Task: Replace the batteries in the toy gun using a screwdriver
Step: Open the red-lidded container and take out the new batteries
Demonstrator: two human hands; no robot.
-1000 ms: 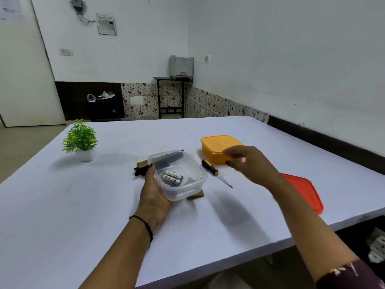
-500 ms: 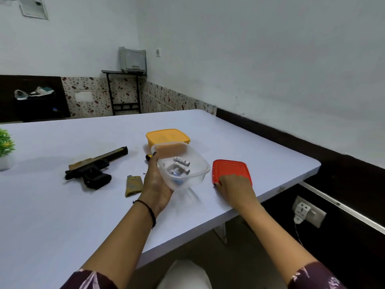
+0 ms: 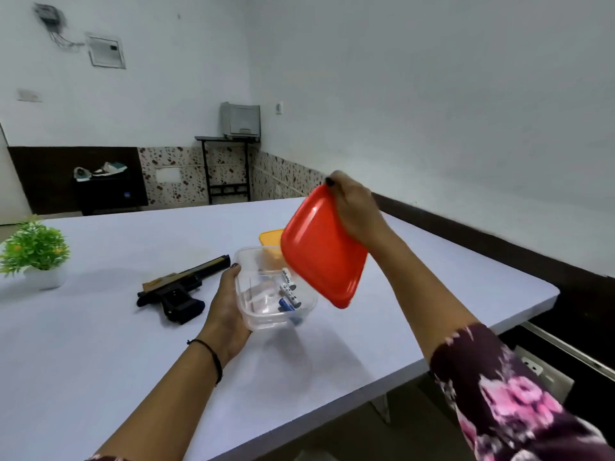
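My left hand (image 3: 226,307) holds a clear plastic box (image 3: 253,314) above the table, with several batteries (image 3: 289,291) lying inside it. My right hand (image 3: 354,207) grips a red lid (image 3: 321,251) by its upper edge, tilted in the air just right of and partly over the box. The black and tan toy gun (image 3: 176,289) lies on the table left of my left hand. The screwdriver is hidden from view.
An orange box (image 3: 270,237) sits on the white table (image 3: 416,277) behind the red lid. A small potted plant (image 3: 35,252) stands at the far left. The table's right edge drops off near a wall socket (image 3: 545,374).
My right hand has picked the red lid up off the table and raised it over the clear box. My left hand still holds the box.
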